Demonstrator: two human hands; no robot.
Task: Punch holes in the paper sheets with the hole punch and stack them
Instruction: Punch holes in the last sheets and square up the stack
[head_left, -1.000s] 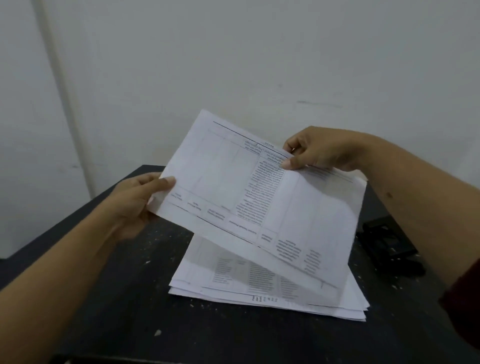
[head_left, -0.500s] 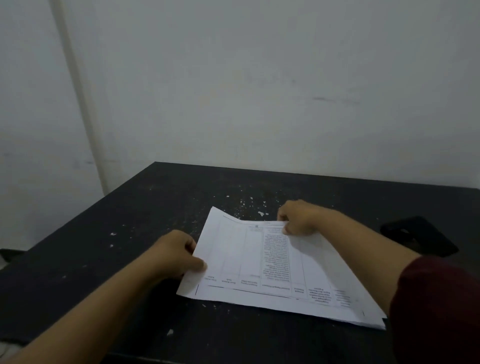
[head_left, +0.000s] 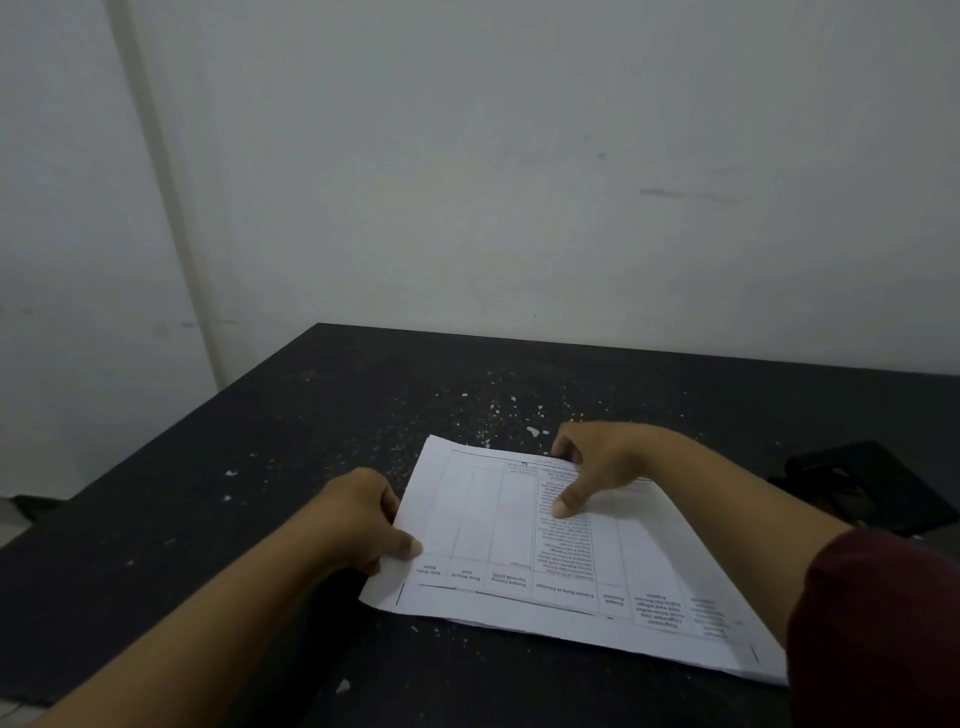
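A stack of white printed paper sheets (head_left: 498, 525) lies flat on the black table (head_left: 208, 519). My left hand (head_left: 363, 519) pinches the stack's left edge, thumb on top. My right hand (head_left: 597, 462) rests on the far part of the top sheet, thumb stretched onto the printed column and the other fingers curled at the far edge. The black hole punch (head_left: 872, 488) sits on the table to the right, behind my right forearm and partly hidden by it.
Small white paper bits are scattered over the dark tabletop, thickest just beyond the stack. A pale wall stands close behind the table. The table's left edge runs diagonally towards me.
One second ago both hands held a sheet in the air above the stack. They lowered it onto the pile. Since half a second ago my right thumb has spread out over the page.
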